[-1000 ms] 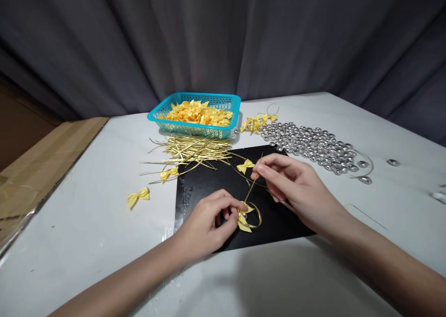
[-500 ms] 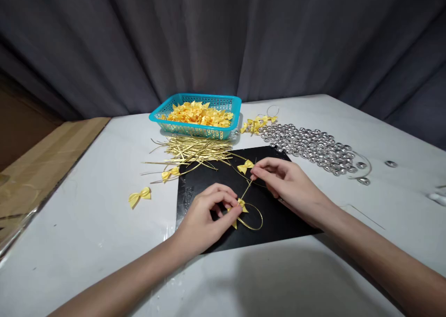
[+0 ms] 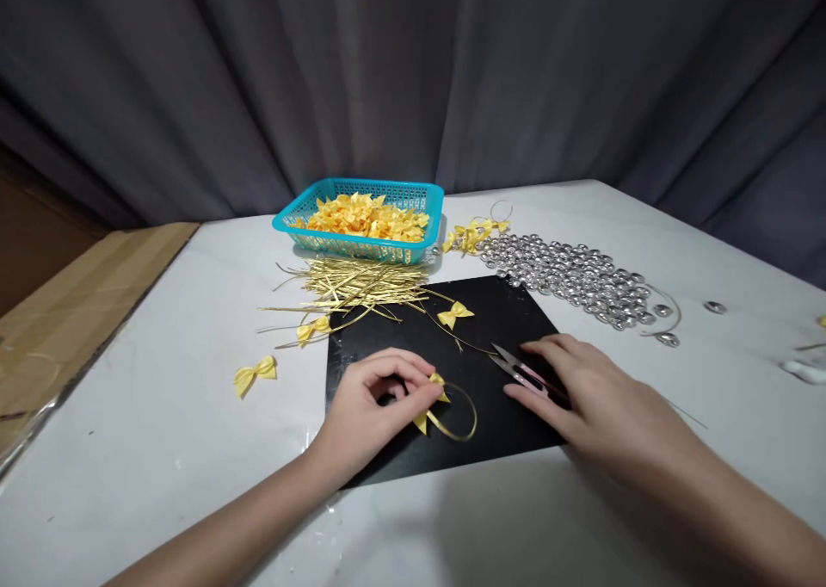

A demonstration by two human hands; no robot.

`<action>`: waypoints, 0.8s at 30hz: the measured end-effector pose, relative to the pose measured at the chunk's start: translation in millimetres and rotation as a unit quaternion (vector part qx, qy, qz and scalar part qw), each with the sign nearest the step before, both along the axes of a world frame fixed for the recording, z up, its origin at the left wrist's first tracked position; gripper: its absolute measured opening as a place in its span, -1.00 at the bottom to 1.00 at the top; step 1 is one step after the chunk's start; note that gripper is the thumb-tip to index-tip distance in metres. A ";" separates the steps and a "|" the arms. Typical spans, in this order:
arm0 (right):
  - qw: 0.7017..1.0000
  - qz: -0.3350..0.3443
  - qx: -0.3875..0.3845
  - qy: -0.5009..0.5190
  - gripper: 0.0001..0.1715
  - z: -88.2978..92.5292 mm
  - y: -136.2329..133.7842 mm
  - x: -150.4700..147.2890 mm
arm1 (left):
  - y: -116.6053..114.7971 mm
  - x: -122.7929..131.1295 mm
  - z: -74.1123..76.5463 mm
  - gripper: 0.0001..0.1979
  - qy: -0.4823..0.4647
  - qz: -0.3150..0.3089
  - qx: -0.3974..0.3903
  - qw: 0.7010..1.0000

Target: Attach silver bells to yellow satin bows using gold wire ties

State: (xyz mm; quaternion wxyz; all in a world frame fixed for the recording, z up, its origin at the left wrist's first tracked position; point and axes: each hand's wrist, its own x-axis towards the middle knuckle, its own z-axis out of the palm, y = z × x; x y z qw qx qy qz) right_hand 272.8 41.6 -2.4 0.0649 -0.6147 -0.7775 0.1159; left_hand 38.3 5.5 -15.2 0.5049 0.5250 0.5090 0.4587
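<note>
My left hand (image 3: 380, 410) pinches a small yellow satin bow (image 3: 421, 418) between thumb and fingers, which partly cover it. From this bow a loop of gold wire tie (image 3: 475, 413) curves out to the right over a black mat (image 3: 393, 458). Low over the mat's right side, my right hand (image 3: 568, 389) has its thumb and fingers around a pair of thread snips (image 3: 526, 376) with pinkish handles. The blades stick out toward the upper left, spread a little apart. Another yellow bow with wire (image 3: 455, 314) lies near the mat's upper edge.
A turquoise basket (image 3: 358, 241) of yellow bows stands at the back. Before it lies a pile of gold wire ties (image 3: 365, 282). Silvery glossy beads (image 3: 568, 277) spread to the right, beside finished-looking bows (image 3: 474, 236). One loose bow (image 3: 255, 375) lies left; cardboard (image 3: 90, 286) borders the table.
My right hand has let go of the wire end and moved right and down to the thread snips, which now show. My left hand keeps the bow, shifted slightly left and down.
</note>
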 end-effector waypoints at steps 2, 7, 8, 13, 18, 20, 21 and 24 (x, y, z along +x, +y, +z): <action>1.000 0.010 0.027 -0.006 -0.62 -12.3 -10.7 1.3 | -1.6 -0.9 0.1 -0.88 -0.025 -0.009 -0.024 0.999; 0.999 -0.007 0.040 0.009 -0.67 -19.1 -14.6 0.1 | -5.0 -0.6 -0.1 -0.90 -0.020 -0.003 0.008 1.000; 0.999 -0.018 0.030 0.017 -0.68 -16.5 -13.3 -0.3 | -4.8 -0.2 -0.2 -0.91 -0.021 -0.002 0.013 1.000; 0.990 -0.061 -0.089 0.090 -0.66 7.0 -7.3 -9.4 | -3.6 1.1 -0.5 -0.96 -0.020 -0.001 0.022 1.000; 0.954 -0.010 -0.151 0.258 -0.64 36.8 -7.1 -39.2 | -5.8 -0.7 -0.8 -0.92 0.003 -0.006 0.043 0.999; 0.929 0.006 -0.156 0.335 -0.68 44.7 -9.1 -50.8 | -5.4 -1.6 -0.4 -0.87 0.021 -0.025 0.073 0.997; 0.918 0.020 -0.150 0.366 -0.72 46.8 -10.2 -55.0 | -4.8 -1.9 -0.1 -0.84 0.031 -0.034 0.082 0.996; 0.882 0.076 -0.154 0.438 -0.80 44.9 -12.3 -59.6 | -2.6 -1.8 0.9 -0.84 0.066 -0.040 0.089 0.993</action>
